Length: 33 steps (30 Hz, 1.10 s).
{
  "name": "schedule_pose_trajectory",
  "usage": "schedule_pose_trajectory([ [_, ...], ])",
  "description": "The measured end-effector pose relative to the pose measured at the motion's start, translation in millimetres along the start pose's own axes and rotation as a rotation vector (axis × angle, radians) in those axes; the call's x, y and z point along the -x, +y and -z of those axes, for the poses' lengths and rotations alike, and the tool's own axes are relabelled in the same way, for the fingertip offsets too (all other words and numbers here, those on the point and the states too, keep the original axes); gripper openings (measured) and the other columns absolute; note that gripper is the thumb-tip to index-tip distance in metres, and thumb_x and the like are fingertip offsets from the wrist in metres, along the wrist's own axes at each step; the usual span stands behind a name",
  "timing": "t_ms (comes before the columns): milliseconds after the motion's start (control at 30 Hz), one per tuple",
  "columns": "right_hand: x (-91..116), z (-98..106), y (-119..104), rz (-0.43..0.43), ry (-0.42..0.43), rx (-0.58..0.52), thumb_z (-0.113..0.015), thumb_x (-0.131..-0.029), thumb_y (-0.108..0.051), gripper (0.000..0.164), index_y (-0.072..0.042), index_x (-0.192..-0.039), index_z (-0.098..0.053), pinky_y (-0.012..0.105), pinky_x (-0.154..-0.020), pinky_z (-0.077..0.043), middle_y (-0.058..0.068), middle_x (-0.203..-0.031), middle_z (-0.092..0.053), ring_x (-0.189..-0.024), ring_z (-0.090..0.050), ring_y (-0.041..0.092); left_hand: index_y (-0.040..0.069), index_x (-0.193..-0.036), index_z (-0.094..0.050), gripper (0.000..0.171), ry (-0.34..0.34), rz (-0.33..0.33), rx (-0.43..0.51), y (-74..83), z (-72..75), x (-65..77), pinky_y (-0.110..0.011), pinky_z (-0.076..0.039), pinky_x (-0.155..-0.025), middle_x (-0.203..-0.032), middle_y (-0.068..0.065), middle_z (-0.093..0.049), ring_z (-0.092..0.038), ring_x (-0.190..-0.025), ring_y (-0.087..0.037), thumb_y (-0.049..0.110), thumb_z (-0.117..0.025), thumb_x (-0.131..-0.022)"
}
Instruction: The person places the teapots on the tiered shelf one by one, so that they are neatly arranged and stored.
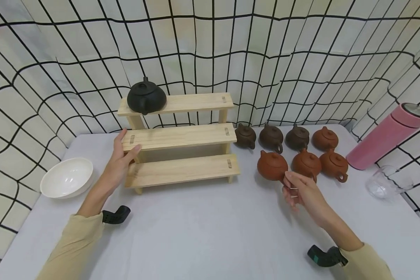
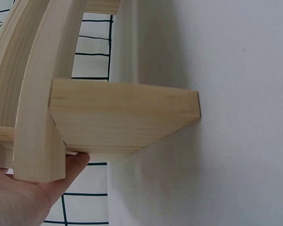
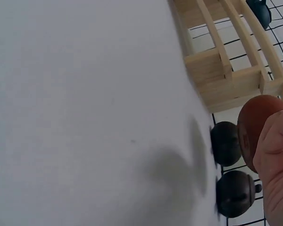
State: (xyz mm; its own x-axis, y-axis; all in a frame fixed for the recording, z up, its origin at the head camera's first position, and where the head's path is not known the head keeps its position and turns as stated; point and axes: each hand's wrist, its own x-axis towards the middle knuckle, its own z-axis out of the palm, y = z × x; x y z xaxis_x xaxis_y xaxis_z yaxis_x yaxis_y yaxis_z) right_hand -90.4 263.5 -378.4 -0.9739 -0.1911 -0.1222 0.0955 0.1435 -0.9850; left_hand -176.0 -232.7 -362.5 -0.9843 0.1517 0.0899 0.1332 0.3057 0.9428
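Observation:
My right hand [image 1: 302, 190] pinches the handle of a reddish-brown clay teapot [image 1: 272, 166], fingers curled around it. In the right wrist view, that teapot [image 3: 254, 129] hangs off the cloth, its base facing the camera. At the left end of a three-step wooden rack [image 1: 182, 136], my left hand [image 1: 117, 163] grips the middle board, thumb over its front edge. The left wrist view shows the hand [image 2: 23, 197] around the board's end from below. A black teapot [image 1: 146, 96] stands on the rack's top step, at the left.
Dark brown teapots [image 1: 271, 137] and more reddish ones [image 1: 306, 163] stand right of the rack. Beyond them are a pink flask [image 1: 385, 138] and a clear glass cup [image 1: 388, 182]. A white bowl [image 1: 67, 178] sits at the left. Black wire grid [image 1: 213, 54] walls the table.

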Motion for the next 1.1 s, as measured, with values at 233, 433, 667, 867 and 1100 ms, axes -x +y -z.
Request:
schedule_pose_trajectory([
  [233, -26.0, -20.9, -42.7, 0.206, -0.030, -0.087, -0.041, -0.115, -0.035, 0.041, -0.004, -0.088, -0.045, 0.022, -0.042, -0.042, 0.005, -0.075, -0.054, -0.059, -0.051, 0.015, 0.010, -0.164, 0.020, 0.083, 0.008, 0.023, 0.009, -5.1, 4.6, 7.1, -0.056, 0.007, -0.125, -0.171, -0.020, 0.016, 0.012, -0.158, -0.036, 0.030, -0.042, -0.113],
  [433, -56.6, -46.5, -91.0, 0.258, -0.037, -0.187, -0.041, -0.114, -0.033, 0.039, -0.006, -0.086, -0.046, 0.023, -0.041, -0.039, 0.005, -0.075, -0.054, -0.056, -0.048, 0.015, 0.009, -0.164, 0.021, 0.082, -0.007, 0.013, 0.018, -6.2, 3.7, 6.9, -0.057, 0.009, -0.124, -0.171, -0.020, 0.018, 0.015, -0.157, -0.036, 0.029, -0.041, -0.113],
  [667, -102.7, -75.8, -136.1, 0.330, -0.086, -0.236, -0.038, -0.115, -0.029, 0.036, -0.008, -0.087, -0.046, 0.023, -0.042, -0.036, 0.006, -0.076, -0.052, -0.057, -0.045, 0.015, 0.010, -0.164, 0.020, 0.081, -0.012, -0.003, 0.030, -4.9, 3.4, 3.4, -0.056, 0.010, -0.124, -0.171, -0.018, 0.019, 0.017, -0.157, -0.034, 0.029, -0.041, -0.113],
  [867, -128.2, -93.1, -158.9, 0.384, -0.117, -0.266, -0.038, -0.115, -0.026, 0.036, -0.008, -0.086, -0.048, 0.023, -0.043, -0.035, 0.006, -0.077, -0.053, -0.058, -0.044, 0.015, 0.011, -0.165, 0.019, 0.081, -0.014, -0.006, 0.034, -1.7, 3.0, 2.3, -0.055, 0.009, -0.125, -0.172, -0.017, 0.018, 0.016, -0.158, -0.032, 0.029, -0.041, -0.113],
  [1100, -147.8, -112.6, -169.9, 0.365, -0.097, -0.228, -0.039, -0.115, -0.026, 0.037, -0.007, -0.086, -0.049, 0.023, -0.044, -0.037, 0.006, -0.075, -0.054, -0.057, -0.045, 0.014, 0.012, -0.165, 0.021, 0.081, -0.023, 0.001, 0.055, -0.7, 2.0, 2.0, -0.055, 0.005, -0.125, -0.171, -0.017, 0.020, 0.015, -0.158, -0.034, 0.028, -0.041, -0.114],
])
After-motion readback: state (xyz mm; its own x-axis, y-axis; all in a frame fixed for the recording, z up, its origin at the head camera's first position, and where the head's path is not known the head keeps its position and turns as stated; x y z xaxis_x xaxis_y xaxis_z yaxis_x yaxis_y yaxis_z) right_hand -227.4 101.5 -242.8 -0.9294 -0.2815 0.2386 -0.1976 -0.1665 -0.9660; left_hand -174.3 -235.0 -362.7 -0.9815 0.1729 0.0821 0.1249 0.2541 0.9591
